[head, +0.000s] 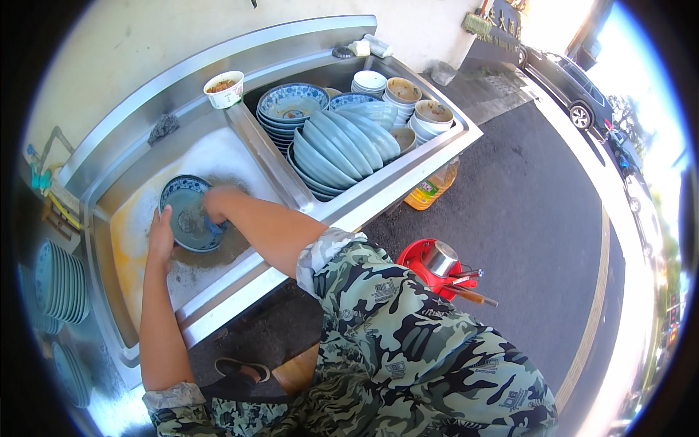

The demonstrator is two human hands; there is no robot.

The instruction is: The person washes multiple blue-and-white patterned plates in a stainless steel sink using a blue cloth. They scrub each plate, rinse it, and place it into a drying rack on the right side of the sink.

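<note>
My left hand (161,232) grips the near-left rim of a ceramic bowl (191,232) with a blue floral band, tilted over the sudsy water. Blurred by motion, my right hand (221,202) is inside the bowl's right side, closed on what looks like a blue cloth (213,225), mostly hidden beneath it. Murky water and a little foam lie in the bowl. Around it, white foam (213,150) and an orange-tinged film cover the water in the left basin of a stainless steel sink (262,155).
The right basin holds stacked pale bowls (333,147), patterned bowls (292,104) and small white bowls (404,93). A paper food cup (224,90) stands by the divider, a steel scourer (163,128) behind. Plates (60,281) are stacked left. A red bucket (418,257) and oil jug (434,185) stand right.
</note>
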